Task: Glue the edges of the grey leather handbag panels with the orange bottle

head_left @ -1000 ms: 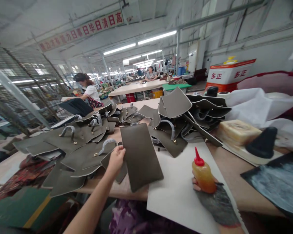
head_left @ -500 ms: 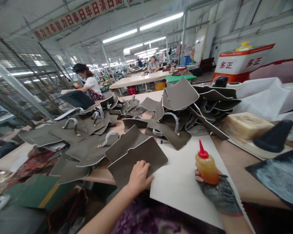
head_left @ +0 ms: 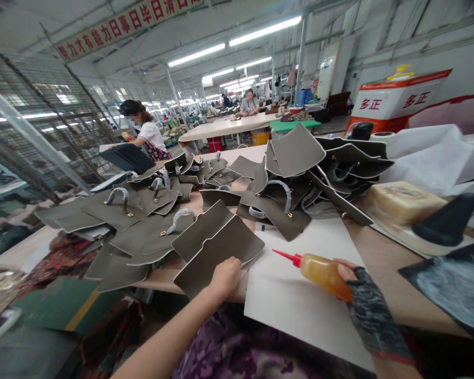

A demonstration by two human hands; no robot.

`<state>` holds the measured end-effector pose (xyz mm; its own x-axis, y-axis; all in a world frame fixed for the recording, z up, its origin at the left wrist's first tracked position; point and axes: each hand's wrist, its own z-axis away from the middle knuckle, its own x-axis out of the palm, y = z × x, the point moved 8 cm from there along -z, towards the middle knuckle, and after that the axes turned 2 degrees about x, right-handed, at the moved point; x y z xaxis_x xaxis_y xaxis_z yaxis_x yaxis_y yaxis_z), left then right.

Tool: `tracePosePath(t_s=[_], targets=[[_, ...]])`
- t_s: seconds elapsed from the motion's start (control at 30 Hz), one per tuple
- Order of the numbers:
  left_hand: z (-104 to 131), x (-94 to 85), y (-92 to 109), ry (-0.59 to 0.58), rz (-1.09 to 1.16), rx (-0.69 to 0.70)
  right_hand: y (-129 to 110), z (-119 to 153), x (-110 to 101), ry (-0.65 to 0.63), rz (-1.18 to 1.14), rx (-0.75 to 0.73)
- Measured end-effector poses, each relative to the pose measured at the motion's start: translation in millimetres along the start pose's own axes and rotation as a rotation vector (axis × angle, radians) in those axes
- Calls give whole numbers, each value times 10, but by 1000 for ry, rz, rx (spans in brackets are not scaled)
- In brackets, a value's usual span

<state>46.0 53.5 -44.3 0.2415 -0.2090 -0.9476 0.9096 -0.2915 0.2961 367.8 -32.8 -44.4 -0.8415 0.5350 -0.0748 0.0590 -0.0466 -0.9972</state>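
Note:
My left hand (head_left: 226, 277) grips the near edge of a flat olive-grey leather panel (head_left: 217, 252) that lies half on the table, half on a white board (head_left: 300, 295). Another panel of the same kind (head_left: 199, 227) lies just behind it. My right hand (head_left: 357, 288), in a dark patterned sleeve, holds an amber squeeze bottle (head_left: 319, 271) tipped on its side, its red nozzle (head_left: 285, 256) pointing left toward the panel, a little above the board.
Heaps of leather panels with handles (head_left: 142, 216) and curled ones (head_left: 319, 168) cover the table behind. A yellowish block (head_left: 398, 202) and a black cone (head_left: 446, 218) sit at right, beside white cloth (head_left: 430, 158). A person (head_left: 144, 134) works at the far left; another person (head_left: 249, 102) sits farther back.
My left hand brought the leather panel down from upright to flat by the white board. My right hand tipped the bottle from upright onto its side, nozzle toward the panel.

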Motion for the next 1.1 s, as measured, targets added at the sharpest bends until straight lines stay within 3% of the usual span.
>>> tracePosePath(t_s=[0.07,0.17,0.23,0.33,0.5,0.73,0.93,1.1], targets=[[-112,-7,147,37,113,2,-185,12,-125,0,66,-37],[-292,88,329,-3,207,-39,-314,-37,-218,-84,-26,38],[-372,175,389,-45,189,-89,-320,-101,-317,1,1,65],[-420,225,417,-48,163,-122,-310,-166,-377,163,173,-37],[-455,214,394,-33,252,-108,-181,-164,-37,90,257,-135],[-511,257,340,2,322,-121,-309,-158,414,21,310,-274],[-530,283,341,20,353,-85,-273,-311,529,69,339,-295],[-537,259,360,38,339,-60,-335,-317,577,-28,358,-328]])
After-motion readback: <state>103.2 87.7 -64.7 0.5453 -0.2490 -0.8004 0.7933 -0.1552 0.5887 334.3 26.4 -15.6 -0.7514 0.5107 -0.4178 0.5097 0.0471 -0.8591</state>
